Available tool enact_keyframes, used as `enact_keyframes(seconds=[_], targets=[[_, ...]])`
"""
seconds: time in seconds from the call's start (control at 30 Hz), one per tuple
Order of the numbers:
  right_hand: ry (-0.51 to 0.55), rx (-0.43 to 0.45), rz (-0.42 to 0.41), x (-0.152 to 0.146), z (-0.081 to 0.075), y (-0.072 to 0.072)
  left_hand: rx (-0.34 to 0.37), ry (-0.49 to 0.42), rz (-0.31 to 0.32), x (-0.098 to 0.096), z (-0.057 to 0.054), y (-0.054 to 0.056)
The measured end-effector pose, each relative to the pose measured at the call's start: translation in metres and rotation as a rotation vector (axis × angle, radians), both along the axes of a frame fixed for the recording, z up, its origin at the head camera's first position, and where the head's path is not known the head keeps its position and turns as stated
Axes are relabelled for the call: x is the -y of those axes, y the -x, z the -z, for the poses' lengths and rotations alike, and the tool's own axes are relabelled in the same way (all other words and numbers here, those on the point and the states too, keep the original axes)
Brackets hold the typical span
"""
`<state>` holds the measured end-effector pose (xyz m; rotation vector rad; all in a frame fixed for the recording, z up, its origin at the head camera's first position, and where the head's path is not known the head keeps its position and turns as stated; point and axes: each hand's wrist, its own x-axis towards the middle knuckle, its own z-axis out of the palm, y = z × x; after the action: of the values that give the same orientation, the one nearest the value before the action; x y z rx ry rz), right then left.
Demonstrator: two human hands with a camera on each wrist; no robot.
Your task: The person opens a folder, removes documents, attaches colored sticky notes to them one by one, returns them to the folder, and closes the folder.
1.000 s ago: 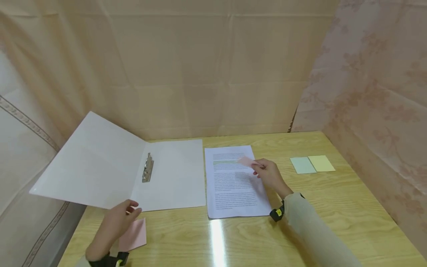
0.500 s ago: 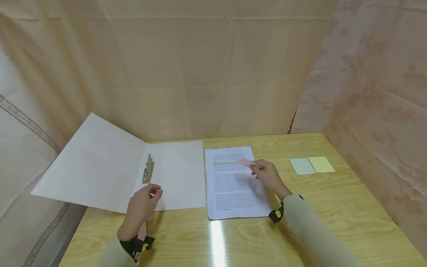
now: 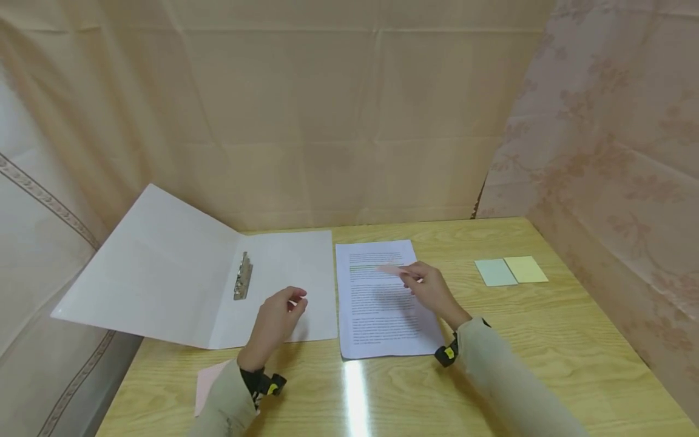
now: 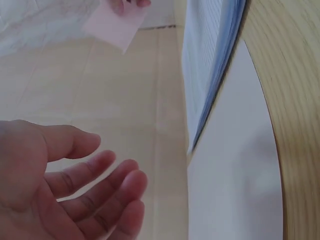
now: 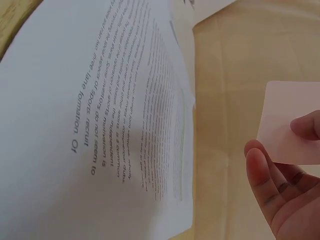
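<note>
Above the printed sheets (image 3: pixel 377 321), my right hand (image 3: pixel 434 291) pinches a single pink sticky note (image 5: pixel 287 125) between thumb and fingers. My left hand (image 3: pixel 275 321) hovers over the right cover of the white folder (image 3: pixel 311 261), its fingers loosely bent and nothing in them, as the left wrist view also shows. That folder lies spread, its left cover tilted up, with a metal clip (image 3: pixel 243 276) near the spine. Green highlighting marks a line near the top of the page. A pink sticky note pad (image 3: pixel 207 382) is partly hidden beneath my left forearm.
To the right on the wooden table (image 3: pixel 573 364) lie a pale green note pad (image 3: pixel 496 272) and a yellow note pad (image 3: pixel 526 269), side by side. A beige cloth (image 3: pixel 349 121) hangs behind the table's back edge, with patterned cloth (image 3: pixel 628 152) at the right.
My left hand has moved right and slightly up, from beside the pink pad to over the folder's right cover. My right hand has shifted slightly left with the pink note.
</note>
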<state>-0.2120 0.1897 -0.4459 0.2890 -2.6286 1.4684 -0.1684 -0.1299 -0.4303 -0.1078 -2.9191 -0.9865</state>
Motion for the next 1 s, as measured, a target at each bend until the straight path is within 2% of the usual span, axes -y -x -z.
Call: enact_keyframes(seconds=[0.17, 0.5, 0.77, 0.87, 1.0], targets=[[-0.012, -0.032, -0.022, 0.007, 0.002, 0.0, 0.033, -0.074, 0.041, -0.019, 0.002, 0.006], [-0.102, -0.107, -0.06, 0.025, 0.002, -0.005, -0.053, -0.181, 0.15, -0.047, 0.004, 0.013], [-0.166, -0.138, -0.111, 0.034, 0.008, -0.006, -0.05, -0.255, 0.214, -0.068, 0.0, 0.024], [-0.196, -0.157, -0.131, 0.037, 0.011, -0.006, -0.025, -0.276, 0.211, -0.073, 0.002, 0.026], [-0.247, -0.169, -0.155, 0.04, 0.015, -0.008, 0.01, -0.249, 0.196, -0.077, 0.005, 0.027]])
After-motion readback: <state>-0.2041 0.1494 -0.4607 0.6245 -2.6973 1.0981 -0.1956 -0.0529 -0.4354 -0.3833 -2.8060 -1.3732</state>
